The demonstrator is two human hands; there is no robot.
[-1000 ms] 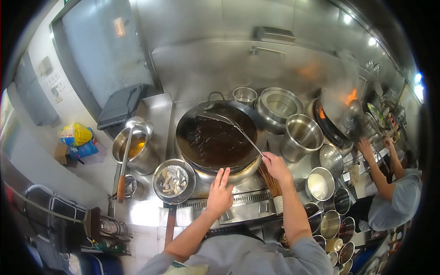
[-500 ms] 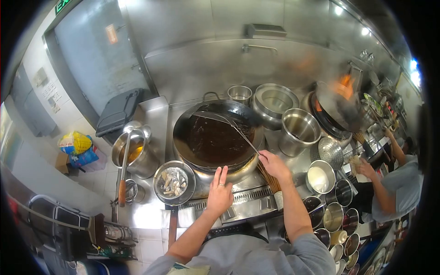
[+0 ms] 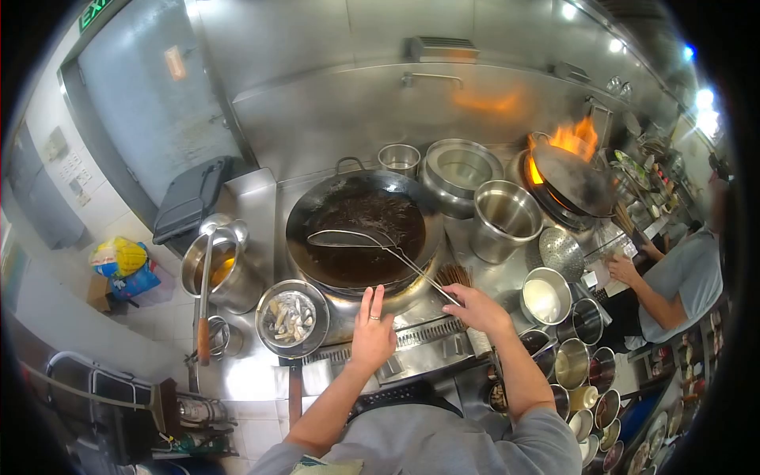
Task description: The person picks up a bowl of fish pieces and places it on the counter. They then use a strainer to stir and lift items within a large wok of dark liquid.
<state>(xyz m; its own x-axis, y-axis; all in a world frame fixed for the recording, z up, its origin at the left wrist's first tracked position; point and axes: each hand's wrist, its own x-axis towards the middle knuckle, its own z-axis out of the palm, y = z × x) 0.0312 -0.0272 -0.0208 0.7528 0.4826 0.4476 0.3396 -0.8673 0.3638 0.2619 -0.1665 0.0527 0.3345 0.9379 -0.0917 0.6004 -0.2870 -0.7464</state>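
My right hand [image 3: 481, 309] is wrapped around the handle of a long wire-rimmed skimmer [image 3: 348, 238]. The skimmer's head lies over the dark liquid in a large black wok [image 3: 297, 207], towards the wok's near side. At the wok's front rim is my left hand [image 3: 372, 336], fingers stretched out and holding nothing. Left of that hand, a pan [image 3: 324, 326] holds a strainer with pale, sliced-looking pieces [image 3: 290, 317]. A bamboo brush [image 3: 455, 275] lies just beyond my right hand.
Tall flames [image 3: 576, 138] rise around a second wok [image 3: 571, 178] at the right, where a person [image 3: 681, 273] works. Metal pots [image 3: 507, 222] line the back. A pot with a ladle [image 3: 209, 293] stands left. Several sauce containers [image 3: 573, 369] crowd the right front.
The skimmer's head has come from the far side of the wok towards me, and my right hand has drawn back and down. Flames at the second wok are larger. The view has shifted slightly.
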